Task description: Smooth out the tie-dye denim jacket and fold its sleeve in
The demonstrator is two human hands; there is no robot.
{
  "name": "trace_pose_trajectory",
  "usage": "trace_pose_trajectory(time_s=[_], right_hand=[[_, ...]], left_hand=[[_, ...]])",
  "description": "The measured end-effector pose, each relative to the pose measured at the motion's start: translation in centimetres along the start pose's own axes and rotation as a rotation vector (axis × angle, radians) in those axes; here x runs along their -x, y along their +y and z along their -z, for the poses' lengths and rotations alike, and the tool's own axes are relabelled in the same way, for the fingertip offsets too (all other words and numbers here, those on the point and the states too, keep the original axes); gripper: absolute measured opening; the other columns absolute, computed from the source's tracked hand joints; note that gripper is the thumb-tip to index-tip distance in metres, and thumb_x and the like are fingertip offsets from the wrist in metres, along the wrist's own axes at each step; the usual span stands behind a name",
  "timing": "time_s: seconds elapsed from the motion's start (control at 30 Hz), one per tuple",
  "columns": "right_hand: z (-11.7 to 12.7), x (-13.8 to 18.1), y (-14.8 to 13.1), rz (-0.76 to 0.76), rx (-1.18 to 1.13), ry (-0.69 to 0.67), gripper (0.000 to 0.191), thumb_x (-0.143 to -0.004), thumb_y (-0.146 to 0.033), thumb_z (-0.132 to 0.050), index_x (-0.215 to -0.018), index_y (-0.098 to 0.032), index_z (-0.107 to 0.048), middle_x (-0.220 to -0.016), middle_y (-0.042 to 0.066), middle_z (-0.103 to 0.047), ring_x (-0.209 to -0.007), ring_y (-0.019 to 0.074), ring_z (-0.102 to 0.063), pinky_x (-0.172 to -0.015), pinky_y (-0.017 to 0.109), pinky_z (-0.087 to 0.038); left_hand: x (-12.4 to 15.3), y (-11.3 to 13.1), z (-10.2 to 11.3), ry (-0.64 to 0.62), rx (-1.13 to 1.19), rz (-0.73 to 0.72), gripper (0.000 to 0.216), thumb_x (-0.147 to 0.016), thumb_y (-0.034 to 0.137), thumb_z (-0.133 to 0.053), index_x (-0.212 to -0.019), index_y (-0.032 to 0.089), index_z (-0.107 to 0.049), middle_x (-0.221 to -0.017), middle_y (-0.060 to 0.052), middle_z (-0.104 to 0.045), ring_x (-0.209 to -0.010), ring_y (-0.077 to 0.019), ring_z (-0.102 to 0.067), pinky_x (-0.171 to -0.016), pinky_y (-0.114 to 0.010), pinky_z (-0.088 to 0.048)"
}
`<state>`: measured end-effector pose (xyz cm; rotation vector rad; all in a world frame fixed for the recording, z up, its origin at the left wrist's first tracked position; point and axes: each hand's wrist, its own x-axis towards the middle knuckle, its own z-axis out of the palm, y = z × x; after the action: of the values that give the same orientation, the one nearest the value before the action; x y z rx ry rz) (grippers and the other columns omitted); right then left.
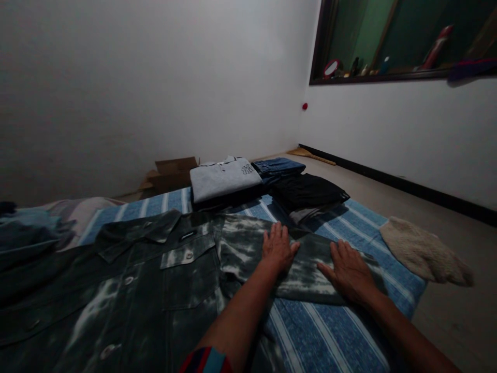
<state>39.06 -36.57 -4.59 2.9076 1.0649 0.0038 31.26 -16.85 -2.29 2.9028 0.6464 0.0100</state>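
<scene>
A dark green-grey jacket (147,290) with pale tie-dye streaks, a collar and buttoned chest pockets lies front up across a blue striped bed cover (314,331). One sleeve stretches out to the right. My left hand (278,248) rests flat on the upper part of that sleeve, fingers extended. Farther down, near the cuff, my right hand (349,269) also lies flat with its fingers stretched. Neither hand grips the cloth. The jacket's other sleeve runs out of view on the left.
Behind the jacket lie a folded grey polo shirt (225,181), folded jeans (279,167) and folded black clothing (310,190). A beige fluffy cloth (423,251) hangs over the right edge. More clothes (29,230) lie at left. A cardboard box (173,173) stands by the wall; a broom (310,154) lies behind.
</scene>
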Motion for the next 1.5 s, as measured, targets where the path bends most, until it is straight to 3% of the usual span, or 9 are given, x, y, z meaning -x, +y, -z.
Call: trace_pose_trajectory(time_s=[0.17,0.8,0.93,1.03,1.5], right_hand=[[-0.4,0.1,0.2,0.001,-0.031,0.022,0.087,-0.088,-0.068,-0.027,-0.144,-0.002,-0.033,-0.151,0.024,-0.027,-0.141,0.0361,-0.019,-0.114,0.047,-0.014],[-1.1,0.2,0.4,0.007,0.001,0.054,0.086,-0.087,-0.068,-0.025,-0.143,-0.003,-0.036,-0.151,0.023,-0.029,-0.141,0.0341,-0.019,-0.113,0.047,-0.016],[-1.2,0.0,0.6,0.001,-0.026,0.019,0.087,-0.087,-0.07,-0.023,-0.145,-0.005,-0.033,-0.152,0.021,-0.026,-0.142,0.0338,-0.017,-0.113,0.05,-0.015],[-1.3,-0.1,0.7,-0.003,-0.027,-0.02,0.089,-0.086,-0.07,-0.026,-0.145,-0.004,-0.032,-0.153,0.022,-0.024,-0.143,0.0339,-0.015,-0.114,0.049,-0.014],[-0.9,0.3,0.4,0.016,-0.006,0.054,0.084,-0.088,-0.066,-0.026,-0.144,-0.004,-0.034,-0.151,0.022,-0.028,-0.141,0.0342,-0.02,-0.113,0.049,-0.015]], left_hand=[[-0.8,-1.2,0.2,-0.003,-0.02,0.007,0.075,-0.091,0.064,-0.025,-0.146,0.014,-0.03,-0.157,-0.014,-0.018,-0.145,-0.029,-0.011,-0.114,-0.055,-0.014],[-0.4,-1.4,-0.1,0.005,0.008,0.004,0.071,-0.093,0.061,-0.025,-0.146,0.015,-0.03,-0.157,-0.014,-0.019,-0.145,-0.0281,-0.012,-0.114,-0.054,-0.015],[-0.3,-1.8,-0.3,0.08,-0.012,0.059,0.072,-0.092,0.063,-0.026,-0.145,0.015,-0.033,-0.156,-0.015,-0.02,-0.144,-0.0296,-0.013,-0.114,-0.053,-0.014],[-0.5,-2.2,-0.2,0.071,-0.004,0.083,0.073,-0.091,0.064,-0.026,-0.146,0.016,-0.032,-0.156,-0.016,-0.022,-0.144,-0.03,-0.014,-0.114,-0.053,-0.014],[-0.6,-2.6,0.0,0.058,-0.013,0.097,0.071,-0.092,0.063,-0.024,-0.145,0.017,-0.033,-0.156,-0.015,-0.022,-0.144,-0.0291,-0.013,-0.113,-0.053,-0.015]])
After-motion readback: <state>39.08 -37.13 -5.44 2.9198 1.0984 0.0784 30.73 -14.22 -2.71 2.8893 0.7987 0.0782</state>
